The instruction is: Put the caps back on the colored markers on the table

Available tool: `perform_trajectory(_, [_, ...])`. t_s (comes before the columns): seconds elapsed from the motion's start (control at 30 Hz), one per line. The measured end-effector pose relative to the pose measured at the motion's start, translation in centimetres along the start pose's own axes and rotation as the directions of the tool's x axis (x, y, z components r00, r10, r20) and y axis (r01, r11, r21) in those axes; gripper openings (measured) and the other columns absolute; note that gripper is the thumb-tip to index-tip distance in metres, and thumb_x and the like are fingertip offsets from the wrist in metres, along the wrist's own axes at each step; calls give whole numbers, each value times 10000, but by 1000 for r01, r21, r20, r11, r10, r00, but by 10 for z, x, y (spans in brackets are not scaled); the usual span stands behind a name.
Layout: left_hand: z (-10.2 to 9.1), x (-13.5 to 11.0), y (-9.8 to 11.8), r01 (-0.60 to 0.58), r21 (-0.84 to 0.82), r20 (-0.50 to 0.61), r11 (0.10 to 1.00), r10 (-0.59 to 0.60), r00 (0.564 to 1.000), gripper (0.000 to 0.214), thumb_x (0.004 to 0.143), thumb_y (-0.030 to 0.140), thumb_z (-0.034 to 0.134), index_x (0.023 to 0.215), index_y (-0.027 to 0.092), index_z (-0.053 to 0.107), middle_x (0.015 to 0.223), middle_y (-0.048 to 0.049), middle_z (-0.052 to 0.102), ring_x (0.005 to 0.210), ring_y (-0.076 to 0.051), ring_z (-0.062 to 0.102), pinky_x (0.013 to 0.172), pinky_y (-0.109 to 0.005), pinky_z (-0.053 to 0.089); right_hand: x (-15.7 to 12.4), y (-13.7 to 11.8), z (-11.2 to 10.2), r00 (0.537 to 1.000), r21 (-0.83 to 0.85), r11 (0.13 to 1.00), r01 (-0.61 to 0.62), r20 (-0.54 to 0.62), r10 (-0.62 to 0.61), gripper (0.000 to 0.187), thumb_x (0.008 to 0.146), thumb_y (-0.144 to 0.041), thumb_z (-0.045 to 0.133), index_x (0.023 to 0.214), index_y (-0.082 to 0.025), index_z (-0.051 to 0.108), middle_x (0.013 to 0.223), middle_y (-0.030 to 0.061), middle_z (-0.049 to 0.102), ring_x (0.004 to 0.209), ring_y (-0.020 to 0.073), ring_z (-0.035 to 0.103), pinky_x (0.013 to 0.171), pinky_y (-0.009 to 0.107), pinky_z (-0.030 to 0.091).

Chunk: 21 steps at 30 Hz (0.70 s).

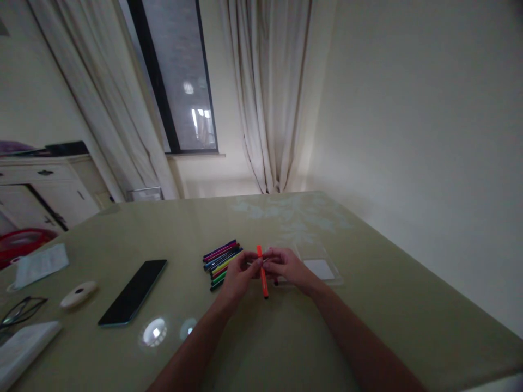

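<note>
An orange felt-tip pen point(263, 282) is held between my two hands, its dark end pointing down toward me. My left hand point(239, 275) pinches it from the left with thumb and fingers. From the other side, the closed fingers of my right hand point(288, 265) grip it too. Several felt-tip pens point(220, 256) in purple, blue, yellow, red and green lie side by side just left of my left hand, which partly covers them. Under and beyond my right hand lies a clear plastic case point(337, 277) with a white insert point(318, 269); my hand hides part of it.
A black-screened phone point(133, 294) lies on the glossy table point(163, 228) at left. Farther left are a white oval object point(78, 294), a face mask point(41, 265), glasses point(22, 311) and a white box-like object point(26, 348). A wall point(429, 163) borders the right side.
</note>
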State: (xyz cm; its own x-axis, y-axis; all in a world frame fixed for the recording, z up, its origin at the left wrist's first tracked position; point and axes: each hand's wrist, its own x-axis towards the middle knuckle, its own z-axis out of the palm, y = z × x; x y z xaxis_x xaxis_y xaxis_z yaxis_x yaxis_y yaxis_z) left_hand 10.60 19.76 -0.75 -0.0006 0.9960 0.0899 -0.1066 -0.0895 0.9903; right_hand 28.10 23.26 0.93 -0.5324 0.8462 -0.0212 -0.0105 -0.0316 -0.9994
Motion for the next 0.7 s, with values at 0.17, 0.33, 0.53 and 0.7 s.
perform_trajectory(0.17, [-1,-1,-3,-73,174,13,982,71,997,373,880,518,631,1009,169,659,926,-68,723,764,-200,701,722,-350,579,2,0,-4,999,10,1000,6,-35,-5,430,744,-422,788,1073,-156,711,911,78,768,789,202,729,659,294,570])
perform_trajectory(0.33, [0,-20,-4,-366,683,248,632,272,930,303,920,424,615,1128,210,670,1133,-109,696,1057,-275,647,941,-448,521,6,1,-28,933,-131,991,-5,-356,-43,220,789,-259,659,969,-154,728,864,55,766,760,158,702,609,231,547])
perform_trajectory(0.53, [12,-28,-9,-532,724,471,440,248,846,388,922,347,644,1297,254,605,1365,-89,622,1251,-281,549,1079,-468,458,9,11,-42,912,-318,935,-157,-409,14,232,789,-158,617,960,-133,772,816,64,774,641,161,683,536,233,524])
perform_trajectory(0.7, [15,-27,-8,-529,733,472,428,240,848,319,966,260,564,1280,255,619,1325,-82,650,1229,-263,563,1063,-447,478,9,15,-30,904,-493,845,-208,-426,-26,200,781,-138,650,936,-138,777,814,88,784,673,194,719,593,256,541])
